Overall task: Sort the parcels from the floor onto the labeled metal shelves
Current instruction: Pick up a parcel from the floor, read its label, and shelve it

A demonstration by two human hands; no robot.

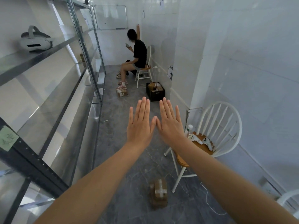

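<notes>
A narrow white-walled room ran ahead over a grey floor (129, 159), with metal shelves (53, 50) lining the left side. A headset (34, 41) sat on an upper shelf, and a green note (7, 138) was stuck to a near upright. Both arms reached forward at mid-frame: the left hand (140, 125) and right hand (170, 125) were flat, backs up, fingers straight and together, holding nothing, with the thumb tips touching. Below and between the forearms, a taped brown parcel (158, 194) lay on the floor, apart from both hands. A second parcel (121, 92) lay farther down the aisle, beside a black crate (155, 92) filled with more boxes against the right wall. A white chair (216, 131) stood at the right, carrying two white controllers (201, 141) and a bottle (189, 130) on its wooden seat. At the far end a person (137, 57) in a black top sat on another chair, facing away, holding a phone. A whiteboard (111, 17) hung on the end wall.
</notes>
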